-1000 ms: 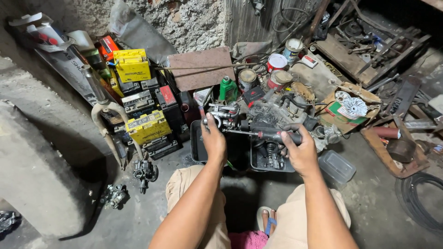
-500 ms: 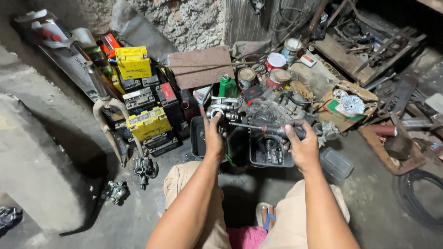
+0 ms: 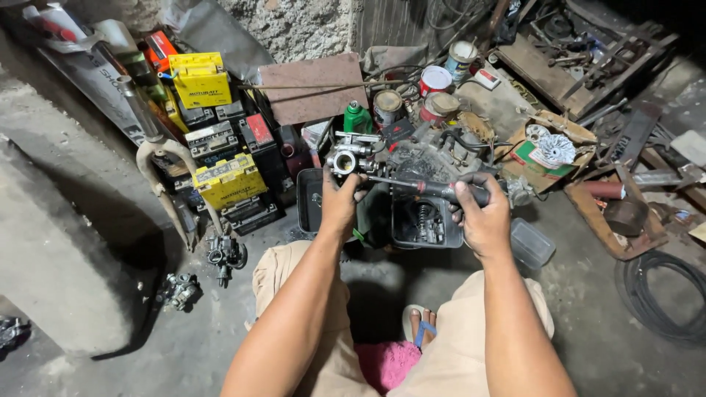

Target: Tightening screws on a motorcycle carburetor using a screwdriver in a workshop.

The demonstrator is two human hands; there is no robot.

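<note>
Screwdriver (image 3: pixel 426 187) handle is being covered by the right hand (image 3: pixel 482 217); carburetor (image 3: pixel 351 156) underside is being hidden by the left hand (image 3: pixel 340 204).

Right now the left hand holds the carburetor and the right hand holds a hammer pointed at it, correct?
Not quite. In the head view the right hand holds a screwdriver, not a hammer, its tip pointed at the carburetor held in the left hand.
</note>
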